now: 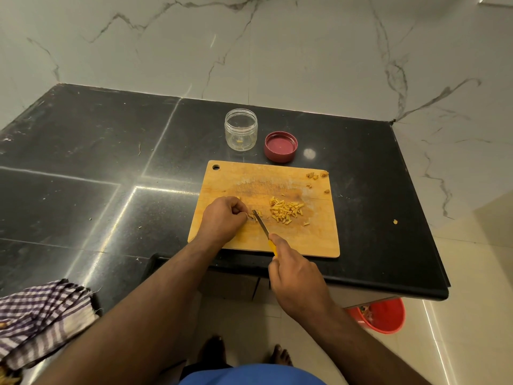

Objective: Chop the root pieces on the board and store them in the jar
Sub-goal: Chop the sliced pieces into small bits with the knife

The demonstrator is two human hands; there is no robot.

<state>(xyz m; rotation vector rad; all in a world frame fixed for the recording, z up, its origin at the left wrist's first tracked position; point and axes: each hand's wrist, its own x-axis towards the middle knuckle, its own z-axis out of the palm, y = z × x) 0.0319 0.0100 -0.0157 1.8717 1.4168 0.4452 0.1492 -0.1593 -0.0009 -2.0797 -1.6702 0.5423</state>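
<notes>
At the far left, a purple-and-white checked cloth [41, 318] lies on the near edge of the black counter [83, 151]. Moving right, your left hand [223, 218] rests on the wooden board [313, 240], fingers curled; its grip pinches a small root piece [252, 215] against the wood. Just beside those fingertips, the knife [262, 224] meets the root piece with its blade tip, the blade slanting back toward you. Your right hand [294, 276] holds the knife; its grip is clenched round the yellow handle, with the forefinger laid along the top. Right of the blade, the chopped pieces [286, 211] form a loose yellow heap near the middle of the board. A few darker scraps [313, 176] lie apart at the board's far right corner.

Behind the board, on the counter, the clear jar [241, 129] stands upright and uncovered, with only a speck of yellow at its bottom. Just beside it to the right, the red lid [281, 146] lies upside down. One stray yellow bit [395, 222] lies on the counter well right of the board. Below the counter's right end, a red bucket [380, 318] stands on the tiled floor, partly hidden by the counter's edge. White marble wall tiles [277, 45] rise behind the counter.
</notes>
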